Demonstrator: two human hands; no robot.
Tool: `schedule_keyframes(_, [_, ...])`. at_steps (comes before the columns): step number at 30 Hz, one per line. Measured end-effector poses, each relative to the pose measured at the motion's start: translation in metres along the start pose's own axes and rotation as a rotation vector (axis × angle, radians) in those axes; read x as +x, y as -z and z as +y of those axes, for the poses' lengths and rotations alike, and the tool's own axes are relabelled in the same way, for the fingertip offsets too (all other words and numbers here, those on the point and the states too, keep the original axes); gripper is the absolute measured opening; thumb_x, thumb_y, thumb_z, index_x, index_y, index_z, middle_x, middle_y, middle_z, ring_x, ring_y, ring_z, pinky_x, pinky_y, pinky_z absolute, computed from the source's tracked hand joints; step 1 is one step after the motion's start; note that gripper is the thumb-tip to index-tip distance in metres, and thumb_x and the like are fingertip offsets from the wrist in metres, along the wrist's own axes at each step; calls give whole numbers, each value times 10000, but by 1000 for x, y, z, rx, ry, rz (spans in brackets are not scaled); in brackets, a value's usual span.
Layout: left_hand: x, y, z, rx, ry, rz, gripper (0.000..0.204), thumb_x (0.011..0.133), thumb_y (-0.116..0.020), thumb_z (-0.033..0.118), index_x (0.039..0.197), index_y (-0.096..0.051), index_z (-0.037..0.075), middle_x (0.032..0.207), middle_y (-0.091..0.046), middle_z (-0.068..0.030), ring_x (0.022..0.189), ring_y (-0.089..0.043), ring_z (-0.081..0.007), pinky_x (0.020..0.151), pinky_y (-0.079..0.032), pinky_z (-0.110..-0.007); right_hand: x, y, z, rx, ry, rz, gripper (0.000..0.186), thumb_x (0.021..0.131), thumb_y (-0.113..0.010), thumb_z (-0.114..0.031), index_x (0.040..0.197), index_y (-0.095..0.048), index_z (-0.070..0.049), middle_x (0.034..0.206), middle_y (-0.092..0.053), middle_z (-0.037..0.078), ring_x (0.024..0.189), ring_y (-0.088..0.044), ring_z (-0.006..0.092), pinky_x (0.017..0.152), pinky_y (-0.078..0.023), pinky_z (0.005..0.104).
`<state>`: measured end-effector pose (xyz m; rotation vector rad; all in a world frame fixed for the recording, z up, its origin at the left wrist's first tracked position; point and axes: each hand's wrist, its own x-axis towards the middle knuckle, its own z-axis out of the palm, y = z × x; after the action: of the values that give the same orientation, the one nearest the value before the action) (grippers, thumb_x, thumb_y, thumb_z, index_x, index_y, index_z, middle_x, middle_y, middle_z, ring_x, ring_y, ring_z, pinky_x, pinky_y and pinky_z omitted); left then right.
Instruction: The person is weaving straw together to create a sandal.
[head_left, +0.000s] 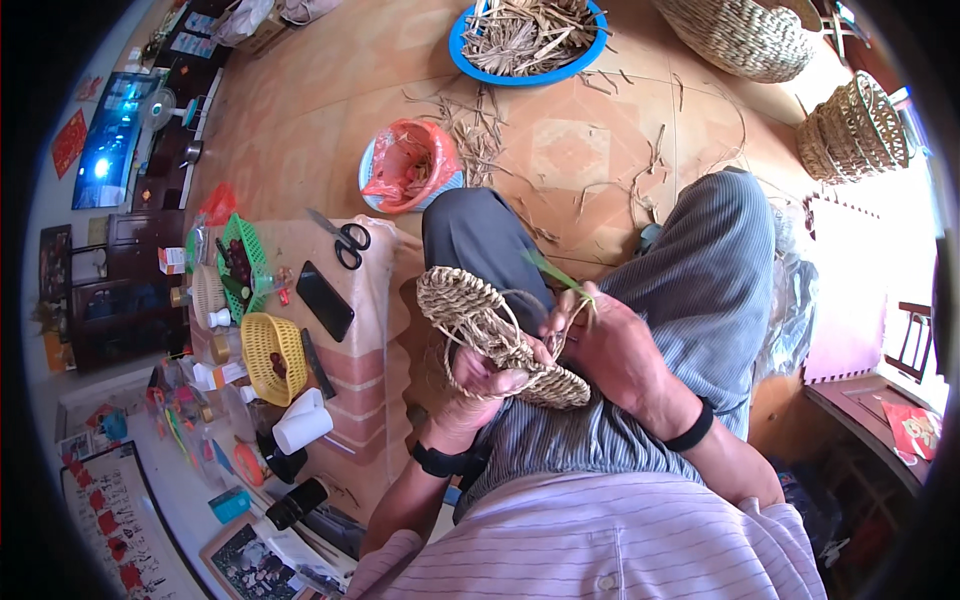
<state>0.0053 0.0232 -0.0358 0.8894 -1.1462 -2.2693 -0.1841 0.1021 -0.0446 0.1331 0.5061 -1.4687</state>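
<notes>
A small coiled, woven straw piece (462, 294) rests over my lap, with a rounded end at the left and a flatter end at the lower right. My left hand (478, 385) is closed around its middle, thumb on top. Loose loops of straw cord stand out from the weave beside the fingers. Just to the right, my right hand (618, 345) pinches a thin straw strand at the edge of the piece. A green strip (555, 270) sticks out beyond those fingertips. My right fingers partly hide where strand and weave meet.
At my left, a cloth-covered table holds black scissors (350, 247), a phone (325, 300), a yellow basket (274, 358) and a green basket (243, 262). Ahead on the tiled floor stand a red-lined bin (375, 192) and a blue basin (462, 62) of dry straw. Woven baskets (850, 130) stand far right.
</notes>
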Motion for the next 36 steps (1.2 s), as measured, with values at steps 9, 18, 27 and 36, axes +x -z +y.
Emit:
schedule_keyframes(9, [0,-5,5,7,26,-4,430,726,-680,-32,1132,-568,56,996,-674,-133,981,-660,-256,902,-541,-410,-14,0,-8,-272,214,-13,440,1087,-453,-450,1107,-634,-50,1011,-685,93,966,-631,179,900,-475,335])
schedule_keyframes(18, [6,-9,13,-4,111,-38,399,784,-734,57,1156,-594,27,1053,-679,-116,1022,-654,-224,942,-524,-382,-12,-11,-10,-143,231,-24,325,1099,-477,-312,899,-552,-67,788,-546,22,717,-553,145,783,-492,308])
schedule_keyframes(27, [14,-19,33,113,173,-366,478,853,-698,131,1291,-576,-17,1140,-699,-93,1083,-658,-179,993,-506,-339,9,0,-12,-372,-105,30,240,1087,-513,-268,1009,-632,-75,809,-612,-33,622,-507,50,555,-419,205])
schedule_keyframes(36, [33,-22,59,305,230,-561,422,810,-657,79,1223,-644,-10,1094,-737,-77,1031,-677,-152,969,-512,-315,11,3,-37,-406,-177,-151,301,1075,-527,-351,965,-627,-89,849,-675,-15,698,-609,75,631,-498,222])
